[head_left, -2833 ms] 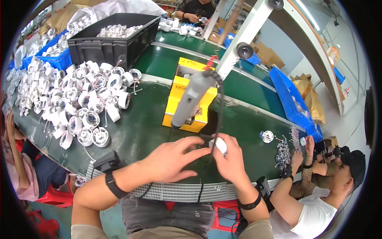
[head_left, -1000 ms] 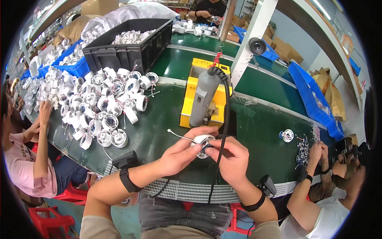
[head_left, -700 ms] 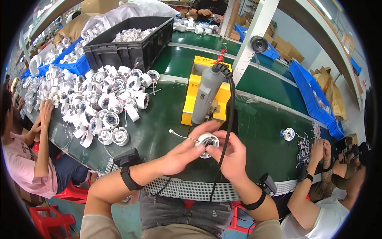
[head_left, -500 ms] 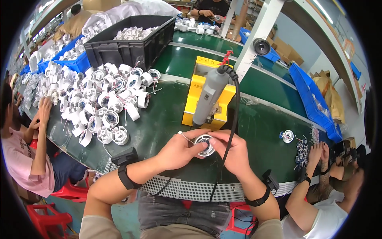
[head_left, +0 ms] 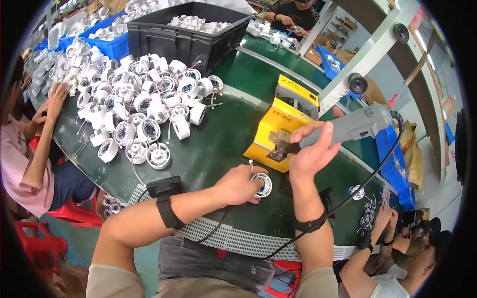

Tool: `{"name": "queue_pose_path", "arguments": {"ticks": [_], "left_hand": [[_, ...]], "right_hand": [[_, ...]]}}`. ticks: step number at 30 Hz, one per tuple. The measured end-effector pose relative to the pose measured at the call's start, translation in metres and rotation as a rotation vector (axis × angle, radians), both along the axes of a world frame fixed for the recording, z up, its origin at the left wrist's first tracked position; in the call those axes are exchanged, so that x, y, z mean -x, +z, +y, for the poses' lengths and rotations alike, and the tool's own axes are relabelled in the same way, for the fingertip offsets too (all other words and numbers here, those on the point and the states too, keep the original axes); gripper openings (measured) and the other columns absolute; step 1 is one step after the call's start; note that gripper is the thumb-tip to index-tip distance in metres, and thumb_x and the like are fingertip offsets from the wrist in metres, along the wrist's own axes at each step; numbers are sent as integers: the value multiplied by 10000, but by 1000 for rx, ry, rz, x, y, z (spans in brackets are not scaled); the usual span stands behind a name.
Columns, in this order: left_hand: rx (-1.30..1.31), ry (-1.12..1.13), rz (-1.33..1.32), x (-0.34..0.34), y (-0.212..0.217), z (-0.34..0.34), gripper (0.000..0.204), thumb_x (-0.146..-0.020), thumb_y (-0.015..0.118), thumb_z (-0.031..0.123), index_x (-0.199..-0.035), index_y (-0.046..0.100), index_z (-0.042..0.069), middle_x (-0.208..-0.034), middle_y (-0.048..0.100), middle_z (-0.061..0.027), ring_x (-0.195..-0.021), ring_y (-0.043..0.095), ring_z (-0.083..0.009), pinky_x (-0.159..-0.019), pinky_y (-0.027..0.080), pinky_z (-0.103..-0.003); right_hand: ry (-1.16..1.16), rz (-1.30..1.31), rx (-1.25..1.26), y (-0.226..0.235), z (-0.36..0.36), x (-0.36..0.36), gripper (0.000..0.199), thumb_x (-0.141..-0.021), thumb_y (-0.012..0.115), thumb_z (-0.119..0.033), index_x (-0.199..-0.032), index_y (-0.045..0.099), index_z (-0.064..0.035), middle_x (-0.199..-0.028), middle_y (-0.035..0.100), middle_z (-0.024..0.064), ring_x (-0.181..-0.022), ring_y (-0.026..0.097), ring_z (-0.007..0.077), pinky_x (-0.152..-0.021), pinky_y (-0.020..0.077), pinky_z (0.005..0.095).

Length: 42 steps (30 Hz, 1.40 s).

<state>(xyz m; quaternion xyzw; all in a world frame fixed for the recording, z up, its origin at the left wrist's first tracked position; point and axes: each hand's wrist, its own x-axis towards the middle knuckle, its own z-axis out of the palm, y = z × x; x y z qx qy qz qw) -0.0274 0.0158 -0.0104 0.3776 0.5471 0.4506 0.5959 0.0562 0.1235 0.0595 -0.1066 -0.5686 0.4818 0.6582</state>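
Observation:
My left hand (head_left: 237, 186) is closed on a small round white housing (head_left: 267, 186) with a dark centre, low over the green belt. A short white lead with a connector sticks up beside its fingers. Wrapped around a grey corded electric screwdriver (head_left: 357, 128), my right hand (head_left: 312, 155) is to the right and farther off. The tool lies tilted, with its front end pointing left toward the metal plate of a yellow screw feeder (head_left: 278, 120). Fingers and the plate hide the tip, so contact cannot be made out. Its black cable (head_left: 370, 184) droops past my right forearm.
White wired housings (head_left: 149, 104) are heaped at left, before a black crate (head_left: 174, 47) of small white parts. At right are another housing (head_left: 356, 192), wire bundles (head_left: 367, 213) and a blue bin (head_left: 395, 164). Co-workers sit on both sides; another person is at the far side.
My right hand has left the housing and taken hold of the electric screwdriver, which has swung from upright over the feeder to tilted rightward. My left hand keeps the housing. The view has shifted.

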Motion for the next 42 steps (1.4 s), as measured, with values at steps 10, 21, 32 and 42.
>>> {"name": "queue_pose_path", "arguments": {"ticks": [10,21,32,42], "left_hand": [[47,-7,82,1,6,1,331,-928,528,87,-1236,574,-24,-1006,674,-139,-791,696,-186,-698,598,-284],[48,-7,103,0,11,-2,343,-920,527,80,-1241,569,-32,-1001,677,-142,-788,698,-187,-705,598,-286],[39,36,28,0,8,0,323,-929,527,83,-1220,577,-46,-994,660,-143,-789,687,-193,-698,605,-293],[19,27,-6,-2,4,1,337,-928,526,75,-1231,562,-69,-1080,630,-145,-899,651,-192,-719,615,-307]], "right_hand": [[-113,-70,-10,5,3,6,370,-973,447,-200,-1244,398,48,-585,486,77,-467,490,144,-473,423,272],[-120,-134,-20,1,7,4,300,-997,419,-226,-1190,384,1,-627,461,83,-444,457,168,-438,419,306],[42,-113,146,-12,-53,-24,412,-977,397,-354,-1239,346,-41,-637,430,68,-453,438,157,-435,409,293],[111,-155,154,-23,-58,-29,451,-967,437,-370,-1244,340,-27,-647,444,77,-462,462,160,-448,430,297]]}}
